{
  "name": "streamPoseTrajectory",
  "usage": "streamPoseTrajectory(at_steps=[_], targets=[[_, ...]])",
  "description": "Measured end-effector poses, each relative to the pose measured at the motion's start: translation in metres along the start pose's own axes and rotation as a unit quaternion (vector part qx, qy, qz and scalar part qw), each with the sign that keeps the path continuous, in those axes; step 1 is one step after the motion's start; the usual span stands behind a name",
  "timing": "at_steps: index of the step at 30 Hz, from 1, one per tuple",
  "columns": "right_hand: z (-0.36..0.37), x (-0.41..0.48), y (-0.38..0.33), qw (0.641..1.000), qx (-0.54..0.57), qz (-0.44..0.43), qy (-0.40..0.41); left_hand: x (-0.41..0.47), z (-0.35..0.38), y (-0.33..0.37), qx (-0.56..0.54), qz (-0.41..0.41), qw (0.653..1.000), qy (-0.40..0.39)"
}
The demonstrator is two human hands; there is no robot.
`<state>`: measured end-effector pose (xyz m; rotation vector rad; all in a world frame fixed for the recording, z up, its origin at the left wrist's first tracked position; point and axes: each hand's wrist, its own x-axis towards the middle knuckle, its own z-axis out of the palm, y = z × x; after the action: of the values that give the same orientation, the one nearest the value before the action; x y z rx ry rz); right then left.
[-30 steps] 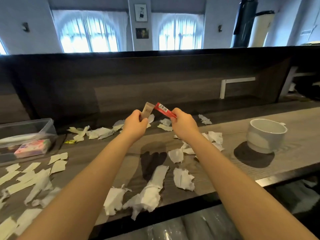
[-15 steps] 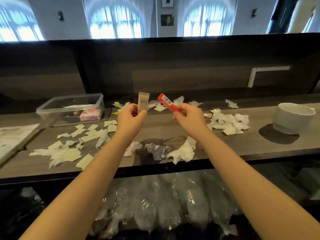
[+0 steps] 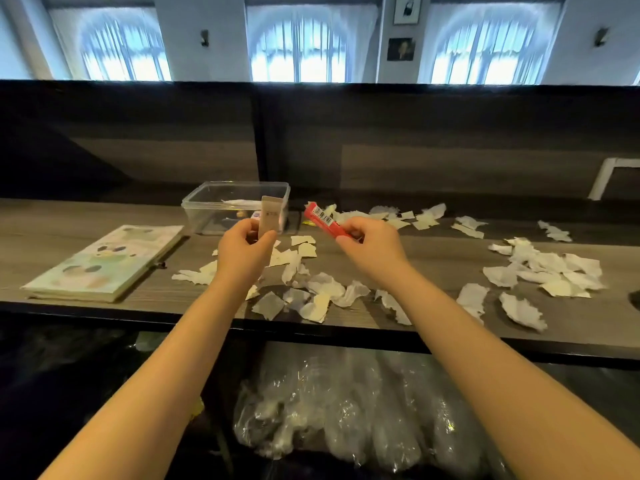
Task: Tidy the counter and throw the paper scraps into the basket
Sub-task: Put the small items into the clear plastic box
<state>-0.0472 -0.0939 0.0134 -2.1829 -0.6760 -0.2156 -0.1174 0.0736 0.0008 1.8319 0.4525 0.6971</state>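
Paper scraps point(image 3: 322, 289) litter the counter point(image 3: 69, 216) from centre out to 3 o'clock. My left hand point(image 3: 242, 247) pinches a beige tube point(image 3: 269, 218), my right hand point(image 3: 370, 244) a red stick point(image 3: 320, 220). I'd release both low inside the clear tub point(image 3: 204, 213) at 12 o'clock, freeing both for gathering scraps.

Torn white paper scraps point(image 3: 322, 289) litter the dark wood-grain desk point(image 3: 69, 216): 1 loose cluster near its front edge at 6 o'clock, another spread toward 3 o'clock. A beige tube point(image 3: 269, 216) is held upright above them; a red barcoded tube point(image 3: 323, 221) tilts toward 10 o'clock.
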Motion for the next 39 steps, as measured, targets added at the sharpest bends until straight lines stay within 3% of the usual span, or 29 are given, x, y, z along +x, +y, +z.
streamPoseTrajectory(at_steps=[7,14,25,34,39], targets=[[0.025,0.039,-0.025,0.996,-0.07,-0.015,-0.056,0.048,-0.033,-0.021,0.011,-0.025,0.999,0.027],[0.062,0.101,-0.041,0.997,-0.073,-0.004,-0.017,0.105,-0.056,-0.031,0.054,0.0,0.998,0.044],[0.12,0.194,-0.064,0.989,-0.133,-0.015,-0.062,0.202,-0.076,-0.039,0.173,0.04,0.983,0.052],[0.151,0.223,-0.049,0.969,-0.191,-0.024,-0.154,0.248,-0.072,-0.043,0.257,0.082,0.963,0.016],[0.147,0.225,-0.039,0.971,-0.218,-0.044,-0.092,0.263,-0.063,-0.041,0.301,0.082,0.948,-0.068]])
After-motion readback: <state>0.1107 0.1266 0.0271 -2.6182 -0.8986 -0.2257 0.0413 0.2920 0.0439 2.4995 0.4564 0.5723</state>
